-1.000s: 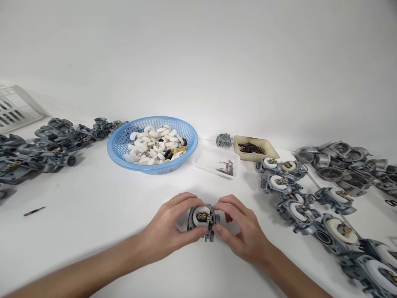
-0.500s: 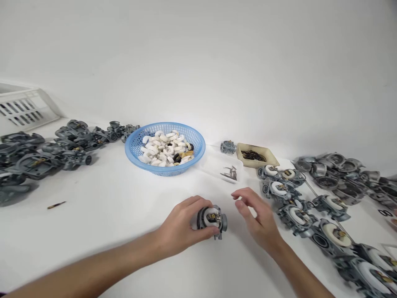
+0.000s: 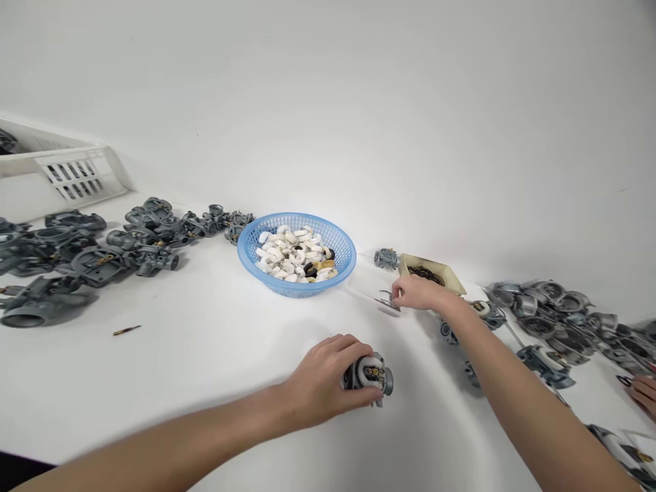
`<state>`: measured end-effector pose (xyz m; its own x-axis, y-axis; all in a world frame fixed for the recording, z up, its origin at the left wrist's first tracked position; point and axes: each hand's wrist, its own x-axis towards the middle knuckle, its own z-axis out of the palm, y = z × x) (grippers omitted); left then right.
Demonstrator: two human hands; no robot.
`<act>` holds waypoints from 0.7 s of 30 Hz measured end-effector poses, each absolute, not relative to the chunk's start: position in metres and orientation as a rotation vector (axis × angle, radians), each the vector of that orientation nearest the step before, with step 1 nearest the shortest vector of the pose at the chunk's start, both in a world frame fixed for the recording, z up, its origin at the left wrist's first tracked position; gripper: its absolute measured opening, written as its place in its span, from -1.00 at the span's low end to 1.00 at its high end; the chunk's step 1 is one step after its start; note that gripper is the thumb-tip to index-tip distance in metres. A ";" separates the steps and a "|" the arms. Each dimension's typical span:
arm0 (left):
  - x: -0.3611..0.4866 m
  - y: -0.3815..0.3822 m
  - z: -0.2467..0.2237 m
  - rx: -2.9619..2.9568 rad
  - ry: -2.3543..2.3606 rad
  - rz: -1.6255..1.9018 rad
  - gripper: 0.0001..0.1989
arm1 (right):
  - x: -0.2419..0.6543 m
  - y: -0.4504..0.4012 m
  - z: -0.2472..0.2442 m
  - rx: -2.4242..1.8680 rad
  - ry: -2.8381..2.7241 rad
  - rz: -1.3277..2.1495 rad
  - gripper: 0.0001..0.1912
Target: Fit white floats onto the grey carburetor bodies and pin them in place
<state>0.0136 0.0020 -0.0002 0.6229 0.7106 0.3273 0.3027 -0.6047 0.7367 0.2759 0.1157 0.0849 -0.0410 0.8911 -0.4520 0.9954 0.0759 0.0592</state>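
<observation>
My left hand (image 3: 335, 379) is wrapped round a grey metal carburetor body (image 3: 374, 372) on the white table, with a white float and brass parts facing up. My right hand (image 3: 413, 292) reaches out to the shallow clear tray (image 3: 359, 290), its fingertips pinched at the thin metal pins (image 3: 388, 301) there. Whether a pin is between those fingers is too small to tell. Behind the pins lie a small grey metal part (image 3: 386, 257) and a cream tray (image 3: 454, 279) of dark rings.
A blue basket (image 3: 246, 254) holds white floats. Carburetor bodies (image 3: 97, 265) pile up at left near a white crate (image 3: 25, 198) and a thin brass tool (image 3: 126, 330). More bodies (image 3: 546, 365) and metal bowls (image 3: 538, 324) lie right. Another person's hand (image 3: 644, 393) shows at the right edge.
My right hand has moved forward from beside the carburetor body to the pins, and its fingers have closed together. My left hand still holds the body. The view has shifted slightly.
</observation>
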 end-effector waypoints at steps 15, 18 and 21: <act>0.013 0.004 0.002 2.207 0.808 0.790 -0.60 | 0.245 0.145 0.058 1.799 1.732 -0.205 -0.63; 0.013 0.005 0.002 2.209 0.812 0.799 -0.61 | 0.246 0.147 0.062 1.833 1.752 -0.258 -0.63; 0.013 0.005 0.002 2.211 0.813 0.797 -0.61 | 0.253 0.146 0.072 1.888 1.842 -0.353 -0.63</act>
